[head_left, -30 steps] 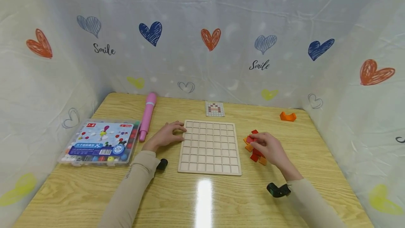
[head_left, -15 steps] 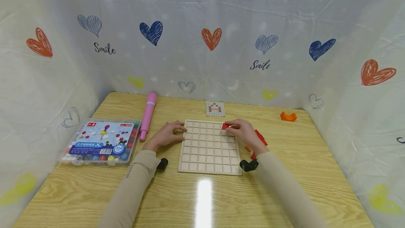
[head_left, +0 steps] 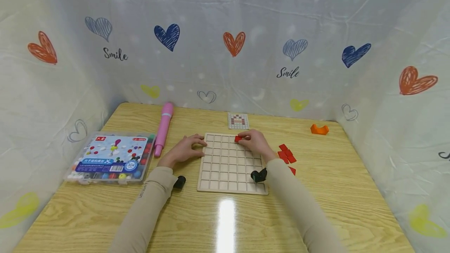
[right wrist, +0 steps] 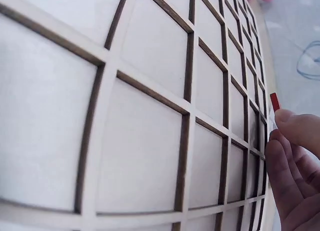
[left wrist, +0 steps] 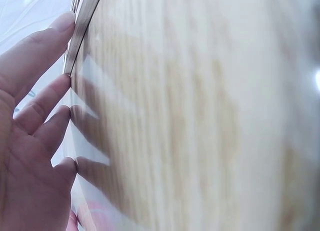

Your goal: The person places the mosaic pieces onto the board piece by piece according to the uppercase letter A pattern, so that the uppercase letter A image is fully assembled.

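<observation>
A pale wooden grid board (head_left: 219,165) with square cells lies flat on the table. My left hand (head_left: 185,150) rests beside its left edge; in the left wrist view the thumb (left wrist: 50,43) touches the board's side while the other fingertips meet the tabletop. Over the far rows, my right hand (head_left: 256,142) pinches a small red square tile (head_left: 238,138) between thumb and fingers. That tile sits at the board's top row, and the right wrist view shows it standing tilted above the grid. Loose red tiles (head_left: 283,157) lie right of the board, partly hidden by the right forearm.
A small card with a grid pattern (head_left: 238,121) lies behind the board. Farther left are a pink tube-shaped object (head_left: 163,130) and a clear box of coloured balls (head_left: 111,158). An orange curved piece (head_left: 319,129) stands at the back right.
My right hand has gone from the tile pile leftward to the board's far row, bringing a red tile, and shifted a little further left along it. The left hand has stayed put.
</observation>
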Tool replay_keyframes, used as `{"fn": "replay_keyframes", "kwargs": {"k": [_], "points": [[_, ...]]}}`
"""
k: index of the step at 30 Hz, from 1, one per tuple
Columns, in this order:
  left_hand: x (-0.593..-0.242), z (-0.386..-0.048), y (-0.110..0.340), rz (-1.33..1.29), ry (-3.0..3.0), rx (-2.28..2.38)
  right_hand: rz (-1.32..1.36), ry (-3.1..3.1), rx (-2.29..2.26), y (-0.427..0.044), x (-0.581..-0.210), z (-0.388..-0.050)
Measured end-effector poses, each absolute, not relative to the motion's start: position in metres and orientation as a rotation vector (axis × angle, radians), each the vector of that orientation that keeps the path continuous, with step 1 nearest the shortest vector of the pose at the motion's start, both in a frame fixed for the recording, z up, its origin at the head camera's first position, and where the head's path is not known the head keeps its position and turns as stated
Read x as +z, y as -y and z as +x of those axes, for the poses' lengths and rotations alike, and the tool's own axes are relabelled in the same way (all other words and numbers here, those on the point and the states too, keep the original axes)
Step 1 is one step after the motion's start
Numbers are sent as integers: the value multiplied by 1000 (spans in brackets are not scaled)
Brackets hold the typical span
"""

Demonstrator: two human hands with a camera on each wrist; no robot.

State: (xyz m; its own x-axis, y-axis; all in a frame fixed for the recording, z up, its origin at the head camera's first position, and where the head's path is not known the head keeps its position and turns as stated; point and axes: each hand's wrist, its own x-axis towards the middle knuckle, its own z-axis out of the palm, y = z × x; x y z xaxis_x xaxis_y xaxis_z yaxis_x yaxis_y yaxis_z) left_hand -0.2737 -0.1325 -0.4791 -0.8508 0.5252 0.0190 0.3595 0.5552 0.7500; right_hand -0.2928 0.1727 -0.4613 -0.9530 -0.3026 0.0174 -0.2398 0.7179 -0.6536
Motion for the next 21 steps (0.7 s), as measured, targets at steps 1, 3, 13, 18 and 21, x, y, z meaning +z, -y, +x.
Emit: {"fn": "replay_keyframes", "kwargs": {"k": [1, 3, 13, 18, 21], "points": [[-479, -274, 132, 746, -2584, 1171, -467, -2840, -1044, -171, -463, -294], [-478, -273, 132, 743, -2584, 1167, -497, -2863, -1016, -167, -465, -295], [-476, -273, 131, 731, -2600, 1134, -536, -2908, -967, -156, -470, -298], [-477, -273, 131, 725, -2604, 1125, -549, -2904, -935, -152, -470, -298], [-478, -273, 132, 722, -2606, 1122, -532, -2902, -936, -151, -471, -299]]}}
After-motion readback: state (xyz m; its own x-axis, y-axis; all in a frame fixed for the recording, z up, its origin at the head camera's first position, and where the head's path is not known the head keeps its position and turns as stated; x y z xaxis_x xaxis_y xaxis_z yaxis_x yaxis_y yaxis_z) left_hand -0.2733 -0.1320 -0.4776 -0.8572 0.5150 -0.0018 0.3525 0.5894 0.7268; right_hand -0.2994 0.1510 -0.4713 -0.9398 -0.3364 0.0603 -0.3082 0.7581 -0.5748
